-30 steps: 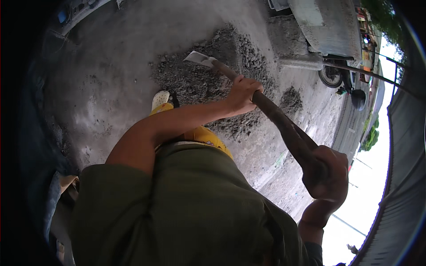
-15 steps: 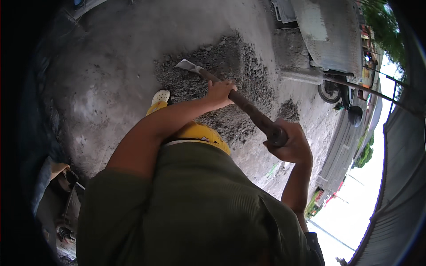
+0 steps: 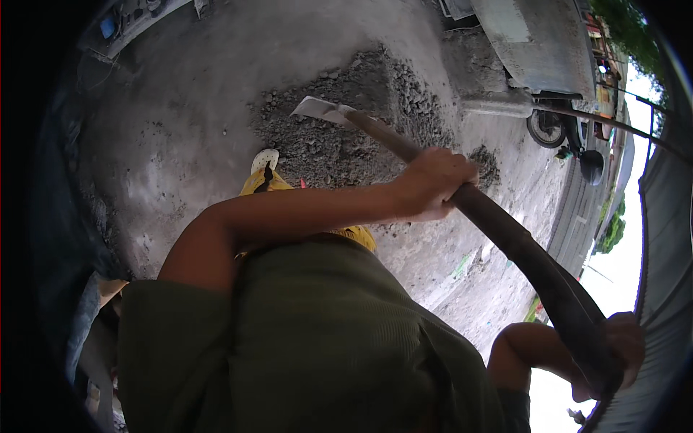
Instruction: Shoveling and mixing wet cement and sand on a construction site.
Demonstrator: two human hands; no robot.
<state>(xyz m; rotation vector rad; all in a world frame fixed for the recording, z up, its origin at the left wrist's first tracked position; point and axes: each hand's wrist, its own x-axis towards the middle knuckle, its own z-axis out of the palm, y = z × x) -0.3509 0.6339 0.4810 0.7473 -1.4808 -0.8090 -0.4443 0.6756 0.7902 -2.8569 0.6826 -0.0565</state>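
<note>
I hold a shovel with a long dark handle (image 3: 509,234) slantwise across my front. Its pale metal blade (image 3: 321,110) is over the heap of dark, crumbly gravel (image 3: 325,148); whether it touches the heap I cannot tell. My left hand (image 3: 437,180) is closed around the middle of the shaft, that arm reaching across my body. The right hand (image 3: 621,350) grips the handle's upper end, raised far out to the right. My light clog (image 3: 266,159) stands on the ground beside the heap's left edge.
Dusty grey ground (image 3: 195,108) surrounds the heap, with a smaller dark pile (image 3: 485,166) to its right. At the far right stand a large grey metal panel (image 3: 538,54) and a motorcycle (image 3: 570,137). A metal frame (image 3: 137,32) is at the far left.
Both hands have moved right with the shovel; the right hand is much farther out and lower in the picture. The blade has shifted only slightly right, and more of the handle shows.
</note>
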